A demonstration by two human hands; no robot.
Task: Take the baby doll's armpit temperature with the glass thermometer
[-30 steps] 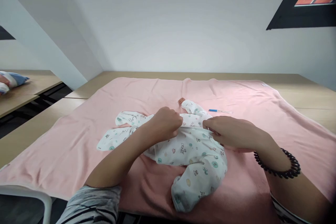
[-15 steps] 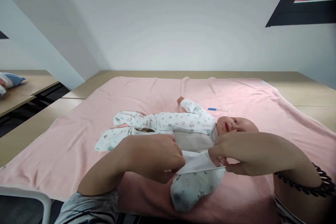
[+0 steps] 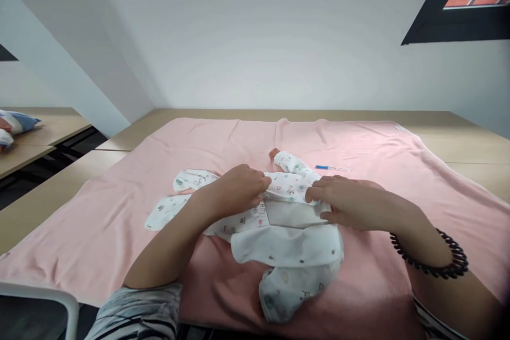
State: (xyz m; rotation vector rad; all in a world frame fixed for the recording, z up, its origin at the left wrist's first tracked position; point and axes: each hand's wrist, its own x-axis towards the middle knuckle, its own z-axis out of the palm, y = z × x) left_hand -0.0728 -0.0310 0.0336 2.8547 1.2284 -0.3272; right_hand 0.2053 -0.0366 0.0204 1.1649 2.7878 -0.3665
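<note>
Left hand [image 3: 245, 188] curled narrow, right hand [image 3: 346, 199] half-curled, both at the far flap of the doll's printed outfit [image 3: 289, 186]. Can't tell if either grips. Outfit's on pink blanket [image 3: 131, 223], near flap [image 3: 285, 245] folded open, snaps showing.
</note>
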